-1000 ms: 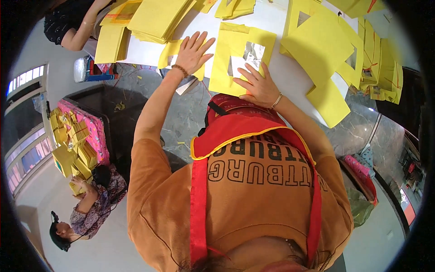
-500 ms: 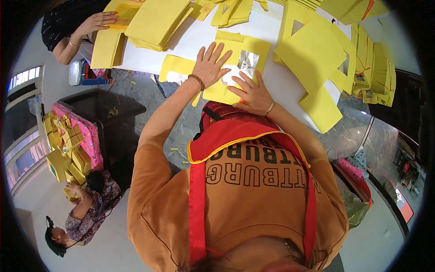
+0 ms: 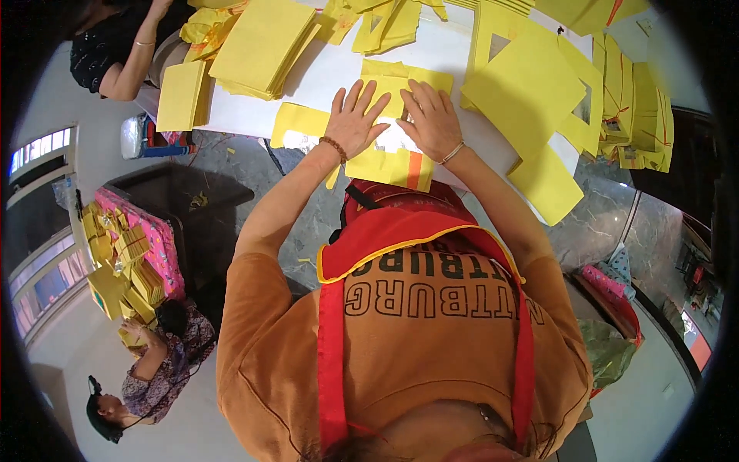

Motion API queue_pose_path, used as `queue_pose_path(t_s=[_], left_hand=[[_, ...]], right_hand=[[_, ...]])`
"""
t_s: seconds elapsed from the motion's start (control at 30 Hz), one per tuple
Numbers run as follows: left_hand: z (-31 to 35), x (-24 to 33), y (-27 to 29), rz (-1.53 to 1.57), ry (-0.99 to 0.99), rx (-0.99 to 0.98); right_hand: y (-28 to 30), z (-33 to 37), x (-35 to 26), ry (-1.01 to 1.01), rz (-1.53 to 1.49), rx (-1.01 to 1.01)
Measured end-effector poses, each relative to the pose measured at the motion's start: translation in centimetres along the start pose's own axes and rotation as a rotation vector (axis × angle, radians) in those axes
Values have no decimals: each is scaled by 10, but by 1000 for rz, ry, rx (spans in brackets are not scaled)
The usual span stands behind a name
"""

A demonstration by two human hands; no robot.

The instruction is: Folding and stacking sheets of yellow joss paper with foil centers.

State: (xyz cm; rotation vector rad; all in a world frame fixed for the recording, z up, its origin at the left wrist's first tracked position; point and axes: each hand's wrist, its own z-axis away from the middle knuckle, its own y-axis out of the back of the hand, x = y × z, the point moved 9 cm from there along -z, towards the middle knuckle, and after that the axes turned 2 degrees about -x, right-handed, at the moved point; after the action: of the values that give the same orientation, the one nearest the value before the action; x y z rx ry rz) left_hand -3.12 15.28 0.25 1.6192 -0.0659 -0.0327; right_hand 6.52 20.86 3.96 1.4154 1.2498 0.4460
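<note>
Both my hands lie flat on a yellow paper sheet point(image 3: 376, 167) at the near edge of the white table. My left hand point(image 3: 356, 123) rests on its left side with fingers spread. My right hand point(image 3: 433, 125) presses beside it, fingers stretched toward the far edge. Shiny silver foil point(image 3: 395, 138) shows on the sheet between my palms, partly hidden by the hands. At the near edge of the sheet an orange strip point(image 3: 415, 169) is visible. Another yellow piece with a silver patch point(image 3: 300, 140) sits just left of my left hand.
A thick stack of yellow paper point(image 3: 258, 42) stands on the white table point(image 3: 312, 85), far left. Large yellow sheets point(image 3: 527, 85) overlap on the right. A person's arm point(image 3: 138, 61) is at the far left; another person point(image 3: 165, 369) handles yellow bundles point(image 3: 131, 262) lower left.
My right hand has moved away from me, up the sheet and level with my left. The orange strip now shows at the near edge. The far-left person's hand has lifted off the yellow paper.
</note>
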Motion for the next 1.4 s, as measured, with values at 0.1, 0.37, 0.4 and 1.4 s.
queue_pose_path(t_s=[0.1,0.37,0.4,1.4], left_hand=[[-2,2,2,13,-12,22],[-42,4,45,420,46,185],[-61,3,38,728,63,63],[-102,2,84,2056,250,347]], right_hand=[[-7,4,1,50,140,18],[-24,9,11,-8,34,-103],[-26,8,9,14,-3,-116],[-22,12,9,10,101,-127]])
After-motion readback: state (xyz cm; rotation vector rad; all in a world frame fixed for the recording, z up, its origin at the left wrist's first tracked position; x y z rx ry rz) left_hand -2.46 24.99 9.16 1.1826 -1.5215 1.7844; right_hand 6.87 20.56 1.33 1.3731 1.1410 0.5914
